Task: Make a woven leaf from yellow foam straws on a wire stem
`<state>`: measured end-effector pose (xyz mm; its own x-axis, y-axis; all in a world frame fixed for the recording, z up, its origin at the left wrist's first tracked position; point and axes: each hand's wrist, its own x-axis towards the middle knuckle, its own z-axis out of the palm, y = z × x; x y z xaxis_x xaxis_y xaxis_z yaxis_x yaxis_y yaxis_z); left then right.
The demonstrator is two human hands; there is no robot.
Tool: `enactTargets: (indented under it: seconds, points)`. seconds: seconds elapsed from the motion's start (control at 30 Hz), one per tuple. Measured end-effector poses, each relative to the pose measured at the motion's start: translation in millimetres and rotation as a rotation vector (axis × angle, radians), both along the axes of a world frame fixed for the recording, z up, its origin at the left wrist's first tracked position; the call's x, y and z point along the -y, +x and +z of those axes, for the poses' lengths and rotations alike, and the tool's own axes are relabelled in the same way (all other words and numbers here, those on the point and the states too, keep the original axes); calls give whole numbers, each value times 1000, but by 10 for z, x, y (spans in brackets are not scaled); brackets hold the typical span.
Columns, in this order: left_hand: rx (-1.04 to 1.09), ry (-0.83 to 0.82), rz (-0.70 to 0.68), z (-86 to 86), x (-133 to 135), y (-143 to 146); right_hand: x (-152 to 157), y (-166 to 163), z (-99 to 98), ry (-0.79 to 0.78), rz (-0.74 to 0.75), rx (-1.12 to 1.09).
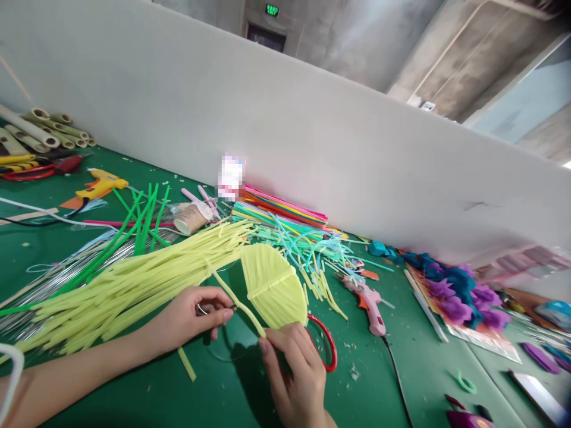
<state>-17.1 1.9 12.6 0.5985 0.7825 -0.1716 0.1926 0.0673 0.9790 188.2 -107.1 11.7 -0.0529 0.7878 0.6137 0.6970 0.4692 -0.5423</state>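
Observation:
My right hand [297, 368] is closed, its thumb and index finger pinching the lower end of a yellow-green pipe cleaner [229, 289]. Just above its knuckles is a leaf shape [274, 285] built of rows of yellow-green pipe cleaners with a midrib; whether the fingers grip it too is hidden. My left hand [203, 312] has thumb and fingertips drawn together beside the slanting pipe cleaner. A thin shiny strand or ring shows at those fingers, but what they hold is unclear. A red scissor-like handle [329, 345] shows right of my right hand.
Left lies a big bundle of yellow-green pipe cleaners [134, 279], with a twine spool [191, 218] behind. A pink glue gun [368, 300] trails its cord at right; a yellow one [102, 184] lies far left. Purple flowers [455, 306] sit right. A pale partition [285, 131] rises behind.

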Motion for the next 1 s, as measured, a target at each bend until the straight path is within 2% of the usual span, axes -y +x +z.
enactTargets:
  seconds: [0.27, 0.53, 0.7, 0.77, 0.87, 0.93, 1.0]
  points:
    - [23, -33, 10, 31, -22, -6, -46, -10, 16, 87, -3, 226]
    - [120, -36, 85, 75, -65, -37, -78, 5, 22, 152, -281, 324]
    - [76, -20, 163, 146, -36, -8, -67, 5, -10, 112, -312, 349]
    - [75, -16, 165, 152, -34, -3, -56, -4, -32, 91, -320, 320]
    - [82, -18, 176, 138, -45, -10, -38, -11, -73, 83, -342, 151]
    - [88, -23, 186, 132, -52, -16, -32, -7, -99, 56, -296, 12]
    - [94, -27, 191, 140, -50, -19, -35, 0, -121, -55, -221, -87]
